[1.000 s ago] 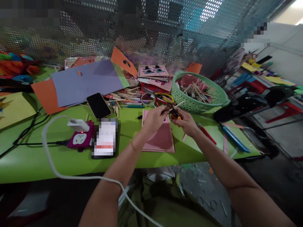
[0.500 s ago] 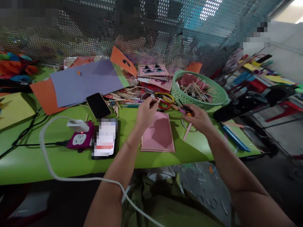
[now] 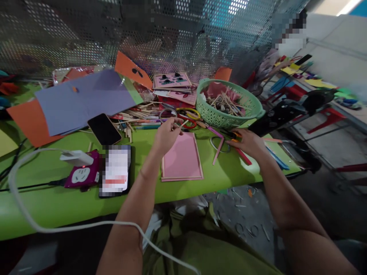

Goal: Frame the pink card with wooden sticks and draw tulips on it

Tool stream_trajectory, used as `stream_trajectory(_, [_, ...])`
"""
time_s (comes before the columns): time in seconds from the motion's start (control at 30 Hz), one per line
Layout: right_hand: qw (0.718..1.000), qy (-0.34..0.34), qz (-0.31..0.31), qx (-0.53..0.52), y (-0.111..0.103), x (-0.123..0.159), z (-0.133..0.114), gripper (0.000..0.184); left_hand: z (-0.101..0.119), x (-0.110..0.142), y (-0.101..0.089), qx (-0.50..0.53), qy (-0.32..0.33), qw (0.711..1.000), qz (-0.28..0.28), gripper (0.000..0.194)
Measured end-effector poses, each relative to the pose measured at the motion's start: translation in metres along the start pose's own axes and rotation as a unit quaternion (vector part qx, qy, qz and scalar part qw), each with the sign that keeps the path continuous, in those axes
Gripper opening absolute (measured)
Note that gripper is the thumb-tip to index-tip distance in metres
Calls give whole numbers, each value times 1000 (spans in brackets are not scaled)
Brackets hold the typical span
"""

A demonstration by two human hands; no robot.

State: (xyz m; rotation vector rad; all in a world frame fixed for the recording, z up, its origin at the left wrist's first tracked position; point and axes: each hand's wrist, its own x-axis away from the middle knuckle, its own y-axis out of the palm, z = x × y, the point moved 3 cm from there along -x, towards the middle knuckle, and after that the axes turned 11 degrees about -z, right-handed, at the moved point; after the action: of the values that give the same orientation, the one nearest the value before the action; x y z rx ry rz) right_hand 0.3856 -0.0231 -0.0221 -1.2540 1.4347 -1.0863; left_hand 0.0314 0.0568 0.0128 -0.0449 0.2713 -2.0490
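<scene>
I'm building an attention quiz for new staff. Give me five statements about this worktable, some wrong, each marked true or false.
1. The left hand holds a short thin stick. True.
2. The right hand rests on a phone. False: it touches the orange-handled cutters.
3. The pink card lies on the green table. True.
4. The green basket stands left of the purple sheet. False: it stands to the right, as pictured.
5. The white charger is plugged into the purple power socket. True.

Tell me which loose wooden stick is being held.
The short wooden stick in the left hand; other loose sticks lie on the green table or in the green basket.
</scene>
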Motion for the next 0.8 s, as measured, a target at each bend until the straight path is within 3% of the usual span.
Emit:
stream_trajectory(0.13, [998,19,-5,-56,-2,1,5,51,-1,1,4,15,-21,999,-35,30])
stream_trajectory(0.23, [996,5,29,-81,-15,5,-10,39,0,4,7,11,-29,998,-54,30])
stream_trajectory(0.37, [984,-95,83,-124,-36,7,-65,25,2,8,9,0,-31,996,-80,29])
stream_trajectory(0.5, [956,-244,56,-156,-35,-4,-137,25,-1,9,11,14,-28,994,-108,39])
stream_trajectory(0.57, [951,-290,40,-103,-27,-14,-166,27,-3,8,13,27,-23,992,-119,49])
stream_trajectory(0.7, [940,-338,12,-31,-11,-34,-195,18,-5,6,10,20,-36,992,-116,56])
stream_trajectory(0.8, [937,-347,9,-24,-6,-45,-191,24,-2,8,-6,-59,-64,995,-57,37])
